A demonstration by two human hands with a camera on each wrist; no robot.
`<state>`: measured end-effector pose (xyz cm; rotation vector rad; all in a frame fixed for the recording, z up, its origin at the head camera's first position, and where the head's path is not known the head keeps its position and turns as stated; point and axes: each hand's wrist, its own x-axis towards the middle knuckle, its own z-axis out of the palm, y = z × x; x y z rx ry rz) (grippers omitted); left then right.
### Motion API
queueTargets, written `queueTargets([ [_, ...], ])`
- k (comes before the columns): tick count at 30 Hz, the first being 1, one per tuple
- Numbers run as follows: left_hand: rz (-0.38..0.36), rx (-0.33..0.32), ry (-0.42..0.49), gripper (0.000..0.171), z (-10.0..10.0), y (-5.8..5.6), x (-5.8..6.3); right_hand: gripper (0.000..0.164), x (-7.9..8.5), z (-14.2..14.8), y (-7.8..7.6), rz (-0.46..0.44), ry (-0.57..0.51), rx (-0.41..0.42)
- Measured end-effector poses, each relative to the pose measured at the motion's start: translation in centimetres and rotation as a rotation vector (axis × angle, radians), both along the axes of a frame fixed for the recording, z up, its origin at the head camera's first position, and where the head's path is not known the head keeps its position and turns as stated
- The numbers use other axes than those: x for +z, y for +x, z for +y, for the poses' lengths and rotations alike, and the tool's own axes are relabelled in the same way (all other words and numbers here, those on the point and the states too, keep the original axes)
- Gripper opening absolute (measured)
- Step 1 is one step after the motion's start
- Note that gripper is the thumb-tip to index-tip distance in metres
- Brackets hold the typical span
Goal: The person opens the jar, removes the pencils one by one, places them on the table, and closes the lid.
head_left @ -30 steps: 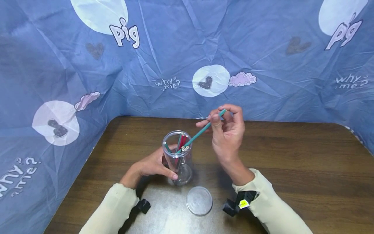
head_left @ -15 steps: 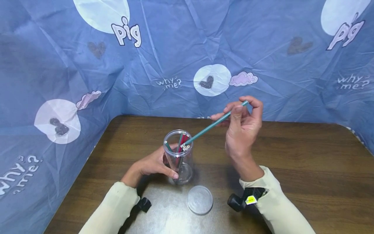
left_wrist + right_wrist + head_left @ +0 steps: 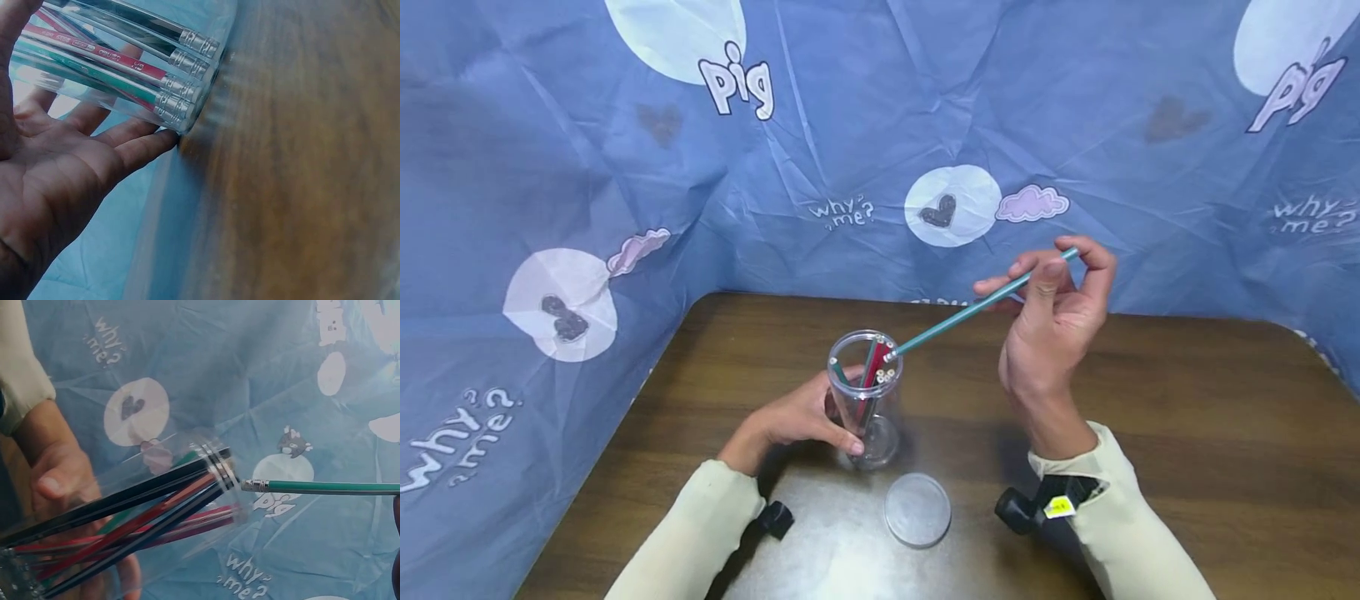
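My left hand (image 3: 801, 417) grips a tall clear plastic jar (image 3: 891, 408) standing on the table, thumb at the front and fingers behind it. Inside lean several pencils (image 3: 100, 53), red, green and dark ones, their metal eraser bands down at the base in the left wrist view. Between thumb and fingers, my right hand (image 3: 1052, 333) pinches a green pencil (image 3: 970, 310) near its upper end. That pencil slants down toward the jar, its metal-banded eraser end (image 3: 256, 485) right at the rim in the right wrist view.
A round, flat, clear lid (image 3: 917, 510) lies on the brown wooden table (image 3: 1187, 433) in front of the jar. Blue printed cloth (image 3: 850, 125) hangs behind the table and along its left side. Black cameras are strapped at both wrists.
My right hand has moved right and up, drawing the green pencil out of the jar until its lower end is at the rim. The left hand keeps its hold on the jar.
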<state>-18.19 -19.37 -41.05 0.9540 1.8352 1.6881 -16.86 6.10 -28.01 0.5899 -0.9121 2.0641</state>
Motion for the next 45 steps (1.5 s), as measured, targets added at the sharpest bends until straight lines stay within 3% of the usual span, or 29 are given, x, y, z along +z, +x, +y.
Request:
queueTargets([
  [7, 0.005, -0.027, 0.001, 0.084, 0.6, -0.3, 0.0, 0.045, 1.2, 2.3, 0.5, -0.011, -0.026, -0.037],
  [14, 0.01, -0.03, -0.007, 0.089, 0.2, -0.2, 0.4, 0.046, 1.1, 4.3, 0.9, -0.06, -0.042, 0.014],
  [21, 0.017, -0.036, 0.008, 0.091, 0.1, 0.0, 0.4, 0.029, -2.5, 4.8, 1.4, -0.215, 0.07, 0.113],
  [27, 0.019, -0.038, 0.019, 0.091, 0.3, -0.1, 0.2, 0.011, -6.2, 4.8, 1.7, -0.402, 0.276, 0.166],
  [31, 0.015, -0.036, 0.026, 0.091, 0.5, -0.1, 0.1, 0.011, -8.4, 4.9, 1.6, -0.517, 0.428, 0.161],
  [37, 0.02, -0.035, 0.028, 0.091, 0.5, 0.0, 0.0, 0.013, -11.5, 5.0, 1.6, -0.688, 0.631, 0.233],
  [45, 0.015, -0.053, 0.061, 0.088, 0.6, -0.1, -0.3, 0.019, -13.0, 5.0, 1.1, -0.753, 0.774, 0.261],
])
